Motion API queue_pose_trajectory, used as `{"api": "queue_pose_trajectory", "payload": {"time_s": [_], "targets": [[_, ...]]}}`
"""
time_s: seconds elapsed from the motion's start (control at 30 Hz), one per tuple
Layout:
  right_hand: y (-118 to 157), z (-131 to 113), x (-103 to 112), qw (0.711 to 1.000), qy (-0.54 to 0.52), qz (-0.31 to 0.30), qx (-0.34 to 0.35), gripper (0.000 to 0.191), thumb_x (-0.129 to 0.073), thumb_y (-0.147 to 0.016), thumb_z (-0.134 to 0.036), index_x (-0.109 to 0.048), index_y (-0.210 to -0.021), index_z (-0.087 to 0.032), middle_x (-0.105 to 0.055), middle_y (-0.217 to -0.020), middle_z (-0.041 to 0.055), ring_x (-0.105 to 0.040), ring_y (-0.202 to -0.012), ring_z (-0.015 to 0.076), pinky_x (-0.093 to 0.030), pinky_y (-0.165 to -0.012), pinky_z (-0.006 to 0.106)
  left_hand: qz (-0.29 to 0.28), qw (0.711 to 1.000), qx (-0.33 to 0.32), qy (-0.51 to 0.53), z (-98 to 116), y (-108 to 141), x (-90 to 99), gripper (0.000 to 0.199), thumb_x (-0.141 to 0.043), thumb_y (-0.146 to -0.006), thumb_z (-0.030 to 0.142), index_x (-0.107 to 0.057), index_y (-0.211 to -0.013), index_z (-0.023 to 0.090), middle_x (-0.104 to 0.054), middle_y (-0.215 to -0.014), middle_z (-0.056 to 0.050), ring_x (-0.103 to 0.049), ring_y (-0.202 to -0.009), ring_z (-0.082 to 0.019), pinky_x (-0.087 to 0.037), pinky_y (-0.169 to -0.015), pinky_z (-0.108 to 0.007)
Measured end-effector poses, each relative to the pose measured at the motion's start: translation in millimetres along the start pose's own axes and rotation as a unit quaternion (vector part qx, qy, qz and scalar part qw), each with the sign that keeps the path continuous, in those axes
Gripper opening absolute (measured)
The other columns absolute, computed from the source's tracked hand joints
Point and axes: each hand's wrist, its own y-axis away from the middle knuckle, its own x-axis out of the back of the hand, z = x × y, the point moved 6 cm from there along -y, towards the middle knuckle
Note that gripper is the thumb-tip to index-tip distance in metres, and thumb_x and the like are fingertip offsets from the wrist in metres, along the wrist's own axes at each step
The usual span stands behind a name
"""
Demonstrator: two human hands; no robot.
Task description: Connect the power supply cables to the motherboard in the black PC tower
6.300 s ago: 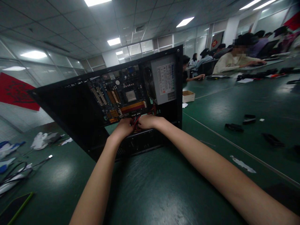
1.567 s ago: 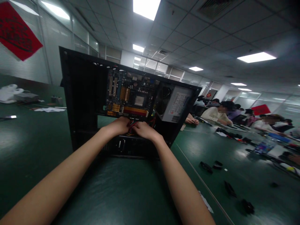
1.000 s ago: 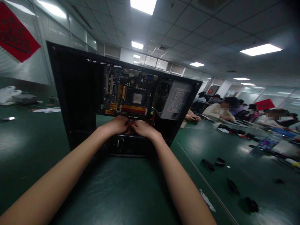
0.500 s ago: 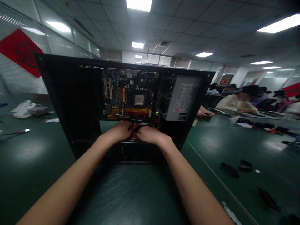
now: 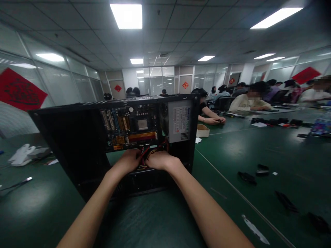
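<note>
Head view, hands (image 5: 131, 160) at cables (image 5: 144, 153), inside open-sided case (image 5: 72, 144), below motherboard (image 5: 129, 124) edge

Left forearm (image 5: 89, 213) and right forearm (image 5: 206, 206), both bare, extend forward and converge. The left hand (image 5: 129, 161) and right hand (image 5: 158, 160) lie close together, fingers curled inward, fingertips partly hidden; the right wrist (image 5: 173, 165) is bent, that hand pointing leftward.

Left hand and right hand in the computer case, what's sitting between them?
A bundle of cables, red and yellow among them, lies between the left hand and right hand, in the head view.
</note>
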Motion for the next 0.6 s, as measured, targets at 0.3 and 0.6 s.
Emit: {"api": "queue_pose_trajectory", "payload": {"time_s": [0.3,0.6], "targets": [[1.0,-2.1,1.1,1.0,-0.019,0.003,0.004,0.049,-0.035,-0.095,-0.036,-0.067,-0.122,-0.01,-0.063,-0.126,0.021,-0.061,-0.116,0.036,-0.052,-0.091,0.046,-0.003,1.0,0.001,0.016,-1.0,1.8,1.2,0.03,-0.043,-0.094,0.032,-0.069,-0.101,0.019,-0.073,-0.107,-0.01,-0.066,-0.099,-0.023,-0.045,-0.08,-0.029],[-1.9,-1.2,1.4,1.0,-0.021,0.018,0.008,0.047,-0.038,-0.091,-0.035,-0.071,-0.113,-0.009,-0.066,-0.121,0.0222,-0.064,-0.111,0.0371,-0.052,-0.086,0.045,-0.008,1.0,-0.018,0.005,-0.6,1.0,3.1,0.031,-0.039,-0.096,0.028,-0.067,-0.104,0.015,-0.072,-0.108,-0.013,-0.066,-0.1,-0.023,-0.045,-0.081,-0.029]]}}
